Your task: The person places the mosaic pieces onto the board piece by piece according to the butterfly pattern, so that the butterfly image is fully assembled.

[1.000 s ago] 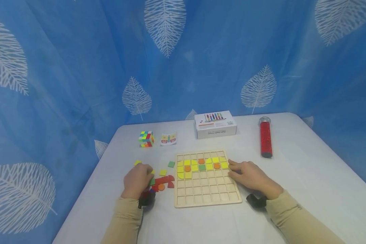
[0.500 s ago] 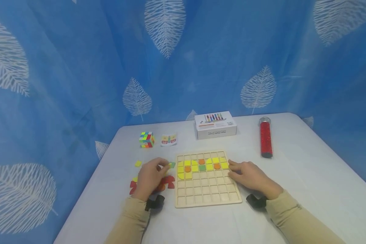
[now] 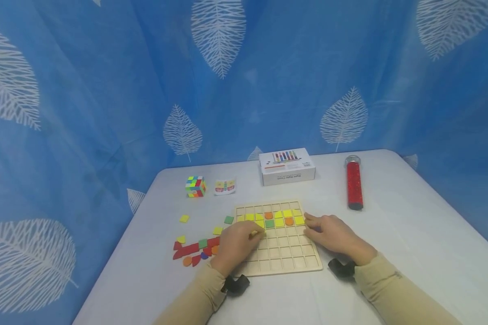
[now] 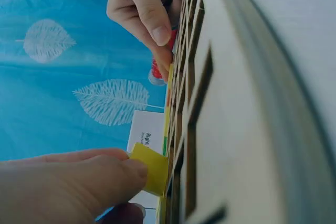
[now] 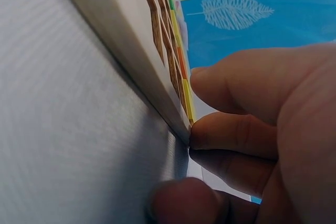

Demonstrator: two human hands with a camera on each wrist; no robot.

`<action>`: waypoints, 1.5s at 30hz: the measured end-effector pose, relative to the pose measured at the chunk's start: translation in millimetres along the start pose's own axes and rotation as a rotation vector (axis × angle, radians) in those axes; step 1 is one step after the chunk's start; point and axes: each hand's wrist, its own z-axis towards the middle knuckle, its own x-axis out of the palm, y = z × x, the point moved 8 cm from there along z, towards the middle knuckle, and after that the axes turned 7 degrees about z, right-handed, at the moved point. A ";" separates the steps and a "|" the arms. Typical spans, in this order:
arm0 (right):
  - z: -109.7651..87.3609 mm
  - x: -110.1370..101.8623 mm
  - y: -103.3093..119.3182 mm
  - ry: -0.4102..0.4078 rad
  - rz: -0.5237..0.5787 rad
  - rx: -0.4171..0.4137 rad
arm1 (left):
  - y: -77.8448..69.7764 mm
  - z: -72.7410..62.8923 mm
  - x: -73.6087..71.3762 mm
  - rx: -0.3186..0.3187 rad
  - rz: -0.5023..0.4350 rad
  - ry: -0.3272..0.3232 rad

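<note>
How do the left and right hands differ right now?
The left hand pinches a yellow tile; the right hand holds no tile. The left hand is over the left part of the wooden grid board; the right hand touches its right edge. Both are bare.

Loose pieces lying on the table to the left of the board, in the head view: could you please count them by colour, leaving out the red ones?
Yellow pieces: 3
Green pieces: 2
Orange pieces: 2
Blue piece: 1
Total: 8 in sight; any behind the left hand cannot be counted.
</note>
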 end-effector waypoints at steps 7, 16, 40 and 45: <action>0.3 2.1 -0.1 0.006 -0.006 -0.003 | -5.9 -8.1 -1.4 0.156 0.143 -0.032; -0.8 -0.7 -0.5 -0.006 -0.014 -0.014 | -18.4 -8.2 -0.1 0.248 0.283 -0.004; 0.9 0.1 -0.6 0.003 -0.029 -0.003 | 107.5 -5.9 7.2 -0.645 -0.126 0.032; 1.1 0.9 0.6 -0.005 -0.029 -0.019 | 97.0 -6.8 -6.6 -0.598 -0.162 -0.068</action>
